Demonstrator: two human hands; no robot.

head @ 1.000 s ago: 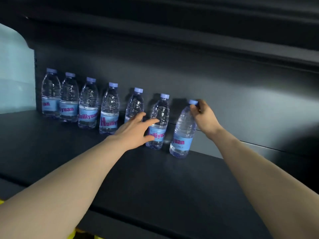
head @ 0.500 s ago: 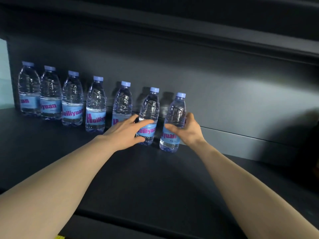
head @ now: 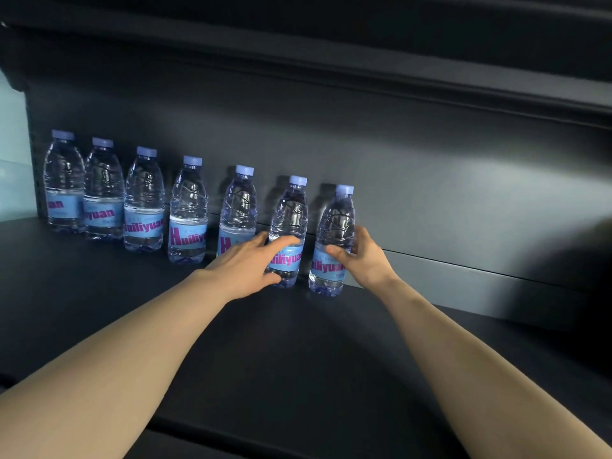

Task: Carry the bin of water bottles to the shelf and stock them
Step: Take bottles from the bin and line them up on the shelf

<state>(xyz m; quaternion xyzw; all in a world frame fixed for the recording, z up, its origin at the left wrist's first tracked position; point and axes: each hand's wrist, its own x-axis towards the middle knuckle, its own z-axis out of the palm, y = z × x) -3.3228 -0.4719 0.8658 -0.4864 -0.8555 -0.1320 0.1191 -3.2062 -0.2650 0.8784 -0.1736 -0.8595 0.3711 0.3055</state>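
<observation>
Several clear water bottles with blue caps and blue labels stand in a row along the back of a dark shelf [head: 298,342]. My right hand [head: 362,258] grips the rightmost bottle [head: 334,226] around its label, fingers and thumb curled round it; the bottle stands upright on the shelf. My left hand [head: 251,263] reaches to the bottle beside it [head: 288,220], with thumb and fingers round its lower part. It also covers part of the label of the bottle to the left [head: 238,207]. The bin is out of view.
The shelf's grey back panel [head: 447,200] runs behind the row. Another dark shelf [head: 364,71] overhangs above. Bare shelf surface stretches to the right of the last bottle and in front of the row. A pale wall [head: 13,154] shows at the far left.
My right hand slid from the cap of the rightmost bottle down to its label, and the tilted bottle now stands upright. My left hand stays at the neighbouring bottle.
</observation>
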